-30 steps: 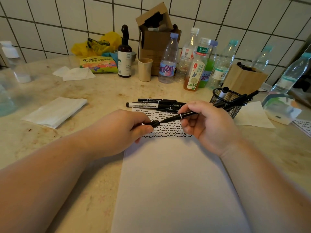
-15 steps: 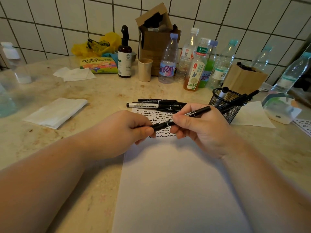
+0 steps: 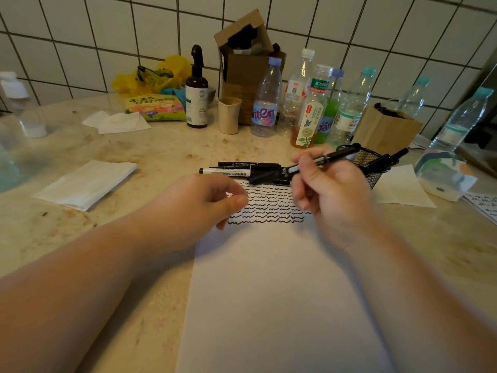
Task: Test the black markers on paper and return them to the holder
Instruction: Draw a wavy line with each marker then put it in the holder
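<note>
Fingers point(image 3: 305, 164) of the right hand point(image 3: 333, 195) are pinched around a black marker point(image 3: 326, 158), holding it slanted above the top of the paper point(image 3: 269, 292), its far end up by the mesh holder point(image 3: 372, 168). The near end is blurred, so whether a cap is on cannot be told. That raised, angled hold suits either carrying it across to the holder or bringing it down to write; I cannot say which. The left hand point(image 3: 199, 208) rests at the paper's left edge beside the squiggles point(image 3: 266, 208), thumb and fingers curled close together; whether they grip anything is not visible. Resting there, it probably steadies the sheet.

Counts: one sheet of paper, with about seven rows of wavy test lines near its top. One marker in hand. A loose bunch of markers point(image 3: 242, 169) lies on the desk point(image 3: 161, 154) just beyond the paper, perhaps four or five, overlapping too much to be sure; one has a white barrel. At least three markers stand in the holder. Judging by this, testing is well under way.
</note>
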Motion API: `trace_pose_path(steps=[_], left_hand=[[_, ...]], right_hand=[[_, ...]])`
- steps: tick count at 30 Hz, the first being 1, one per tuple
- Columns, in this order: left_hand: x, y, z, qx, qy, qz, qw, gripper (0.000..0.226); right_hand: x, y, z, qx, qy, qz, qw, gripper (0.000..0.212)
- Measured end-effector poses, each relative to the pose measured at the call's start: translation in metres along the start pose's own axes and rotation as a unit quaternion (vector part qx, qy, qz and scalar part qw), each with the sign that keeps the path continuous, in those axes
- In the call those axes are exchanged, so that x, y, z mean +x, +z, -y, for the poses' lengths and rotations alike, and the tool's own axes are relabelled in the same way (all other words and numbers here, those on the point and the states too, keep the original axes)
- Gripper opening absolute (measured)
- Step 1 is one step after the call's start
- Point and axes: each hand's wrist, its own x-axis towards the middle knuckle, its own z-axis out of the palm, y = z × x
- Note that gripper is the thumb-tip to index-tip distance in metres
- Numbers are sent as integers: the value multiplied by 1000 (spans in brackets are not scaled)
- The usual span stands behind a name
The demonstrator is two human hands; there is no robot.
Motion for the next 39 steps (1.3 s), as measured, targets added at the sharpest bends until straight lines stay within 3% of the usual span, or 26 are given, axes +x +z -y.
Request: trace_pose_path(steps=[4,7,19,27,33,36,39], left_hand=[[-2,0,5,69,4,-16,998,15],[0,2,5,88,3,-17,996,16],[0,3,10,82,24,-9,996,16],[-1,4,7,81,19,0,997,17],[-1,5,8,79,24,-10,997,17],[0,4,8,83,26,-7,996,16],[0,5,9,99,30,-8,995,15]], right_hand=[[2,-8,8,-138,-63,-168,974,16],[6,-13,8,-184,-66,-245,950,16],[11,-27,15,-218,-51,-337,915,17],[18,-36,13,-284,26,-325,902,21],[14,-35,14,-198,-68,-335,919,60],[9,-25,9,-293,-109,-238,920,46],[15,-22,-9,-467,-46,-84,879,27]])
